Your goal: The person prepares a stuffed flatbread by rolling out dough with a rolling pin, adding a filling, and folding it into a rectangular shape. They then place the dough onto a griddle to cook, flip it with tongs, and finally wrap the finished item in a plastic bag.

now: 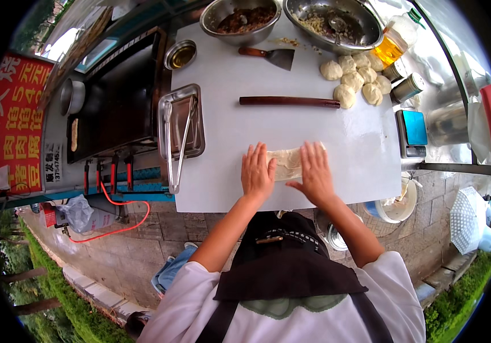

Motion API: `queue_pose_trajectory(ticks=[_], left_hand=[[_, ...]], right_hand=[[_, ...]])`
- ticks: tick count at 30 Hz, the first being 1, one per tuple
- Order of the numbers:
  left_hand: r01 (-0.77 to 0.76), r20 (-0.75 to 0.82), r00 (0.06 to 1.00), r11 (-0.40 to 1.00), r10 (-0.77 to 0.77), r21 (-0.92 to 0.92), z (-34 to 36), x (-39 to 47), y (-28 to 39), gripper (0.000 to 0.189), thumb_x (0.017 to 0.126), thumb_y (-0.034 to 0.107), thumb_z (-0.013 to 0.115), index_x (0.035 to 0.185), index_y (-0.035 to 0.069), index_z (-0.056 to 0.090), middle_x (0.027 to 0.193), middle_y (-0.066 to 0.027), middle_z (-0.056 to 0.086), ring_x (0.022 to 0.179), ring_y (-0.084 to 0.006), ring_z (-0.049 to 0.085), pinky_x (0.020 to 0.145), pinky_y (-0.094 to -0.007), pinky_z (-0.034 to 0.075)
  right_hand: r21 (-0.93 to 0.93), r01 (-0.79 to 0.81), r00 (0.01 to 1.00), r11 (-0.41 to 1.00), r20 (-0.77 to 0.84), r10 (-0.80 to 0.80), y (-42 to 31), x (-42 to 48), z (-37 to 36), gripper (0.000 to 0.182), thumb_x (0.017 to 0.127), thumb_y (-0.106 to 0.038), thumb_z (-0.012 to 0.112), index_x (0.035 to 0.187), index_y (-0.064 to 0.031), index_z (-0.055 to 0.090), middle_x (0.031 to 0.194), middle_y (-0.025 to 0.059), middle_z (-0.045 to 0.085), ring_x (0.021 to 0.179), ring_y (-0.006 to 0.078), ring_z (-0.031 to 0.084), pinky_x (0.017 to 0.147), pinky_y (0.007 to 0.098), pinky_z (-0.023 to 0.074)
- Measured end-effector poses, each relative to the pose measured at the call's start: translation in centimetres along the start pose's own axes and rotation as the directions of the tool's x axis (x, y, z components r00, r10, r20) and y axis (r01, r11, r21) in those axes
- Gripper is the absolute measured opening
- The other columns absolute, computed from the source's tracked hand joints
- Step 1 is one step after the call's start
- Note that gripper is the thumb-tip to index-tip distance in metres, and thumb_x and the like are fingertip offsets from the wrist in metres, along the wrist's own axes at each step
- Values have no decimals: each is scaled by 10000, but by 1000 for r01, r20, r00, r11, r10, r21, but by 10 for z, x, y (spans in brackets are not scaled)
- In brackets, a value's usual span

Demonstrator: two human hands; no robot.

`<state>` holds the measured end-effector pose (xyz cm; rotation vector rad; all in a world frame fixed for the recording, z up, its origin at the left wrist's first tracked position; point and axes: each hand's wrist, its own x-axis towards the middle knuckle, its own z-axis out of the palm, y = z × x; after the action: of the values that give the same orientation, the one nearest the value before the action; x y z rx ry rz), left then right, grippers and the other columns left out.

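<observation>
A flattened strip of pale dough [285,164] lies across the white worktop [215,184] near its front edge. My left hand [257,171] rests flat over the strip's left end, fingers pointing away from me. Over the right part of the strip my right hand [315,173] lies palm down, its thumb apart from the fingers. The dough's ends are partly hidden beneath both hands. Beyond them a dark wooden rolling pin [289,101] lies crosswise. Its right end is close to a cluster of round dough balls [354,80].
Left stand a black griddle [119,94], a steel tray [194,128] with tongs [180,148] and an oil bowl [180,55]. A scraper [277,56], two filling bowls [241,25] [335,25], an oil bottle [393,40], shaker tins [407,88] and a scale [412,133] stand around.
</observation>
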<state>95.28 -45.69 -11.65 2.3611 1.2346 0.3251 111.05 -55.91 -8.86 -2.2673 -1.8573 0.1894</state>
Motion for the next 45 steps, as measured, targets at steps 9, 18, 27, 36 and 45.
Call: queue_pose_trajectory(ticks=[9, 18, 27, 36, 45], left_hand=[[-197, 78, 978, 980, 195, 20, 38, -9, 12, 724, 993, 512, 321, 1535, 45, 209, 1612, -135, 154, 1490, -327, 115, 1175, -566, 22], [-160, 88, 985, 981, 151, 108, 19, -13, 4, 766, 980, 558, 334, 1550, 77, 160, 1621, -119, 118, 1499, -324, 66, 1164, -598, 6], [-311, 148, 941, 950, 305, 19, 18, -9, -17, 707, 989, 485, 384, 1544, 90, 196, 1612, -101, 171, 1492, -311, 119, 1169, -593, 37], [-411, 179, 905, 902, 386, 134, 19, 10, 8, 713, 967, 587, 339, 1539, 170, 252, 1609, -45, 195, 1490, -268, 136, 1171, -602, 14], [280, 184, 956, 901, -229, -332, -4, 10, -52, 602, 912, 309, 639, 1371, -13, 420, 1351, -192, 517, 1201, -288, 533, 1003, -422, 425]], right_hand=[[-2, 187, 981, 982, 62, -186, -9, 21, 58, 655, 917, -291, 455, 1494, -23, 302, 1567, 152, 271, 1470, 326, 200, 1192, 526, 118], [-7, 166, 965, 986, 208, -161, 46, 14, 5, 1159, 706, -687, 651, 1489, 52, 223, 1575, 221, 186, 1482, 355, 122, 1201, 513, 72], [12, 177, 974, 984, 143, -177, -21, -13, 40, 1049, 773, -712, 548, 1494, 2, 284, 1591, 166, 185, 1491, 329, 92, 1203, 511, 63], [-91, 82, 986, 992, 155, -68, 0, -7, 33, 1062, 746, -716, 563, 1524, -68, 243, 1593, 144, 187, 1492, 320, 93, 1194, 549, 58], [122, -175, 983, 977, 77, 167, 37, -7, 11, 1004, 800, -536, 696, 1491, 29, 235, 1564, 204, 232, 1458, 376, 189, 1177, 494, 196]])
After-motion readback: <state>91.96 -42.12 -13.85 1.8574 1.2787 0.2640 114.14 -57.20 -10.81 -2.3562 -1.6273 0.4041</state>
